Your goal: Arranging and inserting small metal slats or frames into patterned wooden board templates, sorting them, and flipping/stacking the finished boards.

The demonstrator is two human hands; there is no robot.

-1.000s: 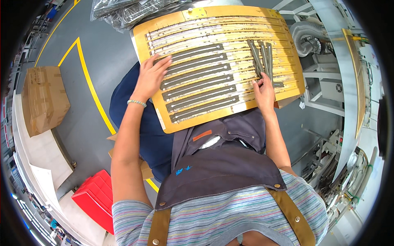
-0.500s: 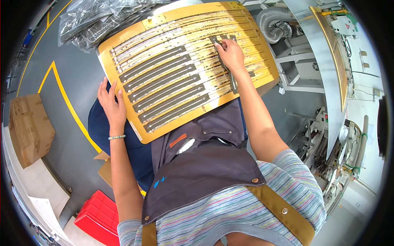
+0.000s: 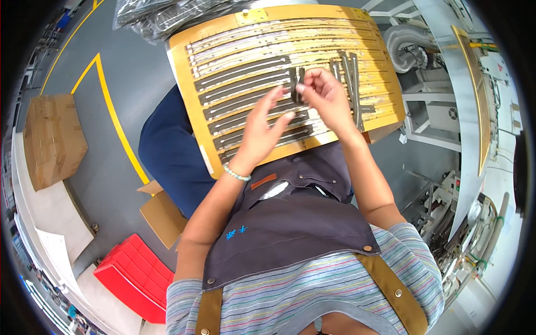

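- Board (image 3: pixel 195 114) — yellow, slotted, rounded corners — lies across the person's lap, its near edge over the dark apron (image 3: pixel 285 223).
- Long dark strips (image 3: pixel 243 72), each with a pale line along its length, lie roughly parallel in the left half of the board; the hands cover parts of the lower ones.
- Right hand (image 3: pixel 330 106): thumb and fingertips closed on a held dark strip (image 3: pixel 296 86), which stands roughly upright in the view, over the inner ends of the laid strips. Cannot tell whether it is one piece or two side by side.
- Left hand (image 3: pixel 259 133): open, thumb well apart from the fingers, over the laid strips. Index fingertip just beside the held piece; contact cannot be told. Beaded bracelet (image 3: pixel 237 173) at that wrist.
- Loose dark strips (image 3: pixel 355 89) lie crosswise on the board, just right of the right hand, some overlapping.
- Clear plastic bags (image 3: pixel 173 19) with dark contents sit beyond the board's far left corner.
- Flexible silver duct (image 3: pixel 416 36) and white frame lie to the right of the board.
- Person's left side: taped cardboard box (image 3: pixel 56 142), open carton (image 3: pixel 163 218), red bin (image 3: pixel 134 279); yellow line (image 3: pixel 114 106) on grey floor.
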